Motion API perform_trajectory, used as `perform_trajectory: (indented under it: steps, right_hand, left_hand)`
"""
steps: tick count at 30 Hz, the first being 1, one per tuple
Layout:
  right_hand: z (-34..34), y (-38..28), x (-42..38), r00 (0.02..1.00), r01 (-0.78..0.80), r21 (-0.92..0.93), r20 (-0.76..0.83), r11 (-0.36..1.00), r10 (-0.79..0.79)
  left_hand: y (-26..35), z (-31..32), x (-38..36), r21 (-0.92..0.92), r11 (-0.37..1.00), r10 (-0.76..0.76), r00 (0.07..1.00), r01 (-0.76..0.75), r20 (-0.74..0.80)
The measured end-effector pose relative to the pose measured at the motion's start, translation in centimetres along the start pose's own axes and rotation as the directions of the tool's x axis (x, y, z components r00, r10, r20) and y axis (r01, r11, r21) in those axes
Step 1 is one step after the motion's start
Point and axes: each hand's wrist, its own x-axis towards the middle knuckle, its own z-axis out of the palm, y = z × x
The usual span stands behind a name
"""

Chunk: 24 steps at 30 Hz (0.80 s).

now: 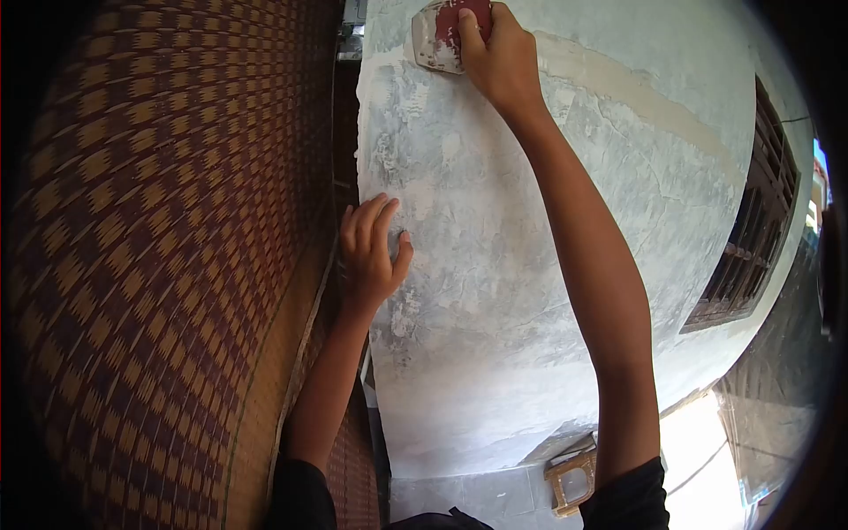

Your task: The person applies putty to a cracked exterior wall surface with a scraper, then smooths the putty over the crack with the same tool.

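High on the wall, my right hand (505, 62) is closed around the red part of a putty knife (435, 37). Its pale, broad blade is smeared with white filler and lies against or very close to the wall surface. My left hand (375, 247) rests near the wall's left edge, fingers spread and slightly bent, holding nothing. Its fingertips appear to touch the plaster. The wall (477, 256) is patchy white and grey, with rough spots and fine cracks. A beige strip of filler (636, 93) runs to the right of my right hand.
A woven brown-and-tan panel (177, 221) stands close on the left, with a narrow dark gap between it and the wall. A dark wooden barred window (751, 221) is on the right. Below are a wooden stool or chair (572, 481) and the grey tiled floor (481, 499).
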Motion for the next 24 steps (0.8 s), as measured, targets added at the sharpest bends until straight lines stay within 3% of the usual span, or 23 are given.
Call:
perform_trajectory:
  steps: [2,3,5,9,11,17,19,21,24]
  right_hand:
    - [-1.9,-0.3,0.0,0.998,-0.058,-0.077,-0.021,0.995,0.056]
    - [-2.2,-0.5,-0.4,0.995,-0.09,-0.035,0.029,0.995,0.091]
    - [-2.4,-0.7,-0.2,0.997,-0.072,0.067,-0.022,0.995,0.074]
    - [-1.1,-0.4,-0.3,0.996,-0.084,0.026,0.019,0.996,0.084]
    - [-1.5,0.3,-0.4,0.996,-0.09,-0.164,0.001,0.982,0.091]
    - [-2.6,0.2,-0.4,0.995,-0.086,-0.029,-0.062,0.996,0.084]
    - [-2.4,0.6,-1.0,0.994,-0.111,-0.248,-0.024,0.962,0.109]
    - [-3.3,1.2,-1.1,0.997,-0.067,-0.219,-0.063,0.974,0.055]
    - [-4.3,0.2,-1.0,0.973,-0.23,-0.063,-0.039,0.971,0.227]
  left_hand:
    - [0.3,-0.1,0.0,-0.006,1.0,0.013,1.0,-0.013,-0.008]
    - [0.9,0.1,-0.9,-0.007,1.0,-0.03,0.999,0.03,-0.012]
    - [0.9,0.2,-0.8,0.002,1.0,-0.027,0.999,0.027,-0.02]
    - [1.0,0.3,-0.6,0.016,0.999,-0.034,0.999,0.034,-0.022]
    - [0.9,0.1,-0.5,0.043,0.999,-0.028,0.999,0.03,-0.044]
    - [0.8,0.1,-0.3,0.04,0.999,-0.033,0.998,0.035,-0.046]
    - [0.7,0.1,-0.2,0.031,0.999,-0.028,0.999,0.029,-0.044]
    - [0.4,0.1,-0.2,0.025,0.999,-0.023,0.999,0.025,-0.049]
    - [0.1,0.2,-0.1,0.018,1.0,-0.008,0.998,0.009,-0.055]
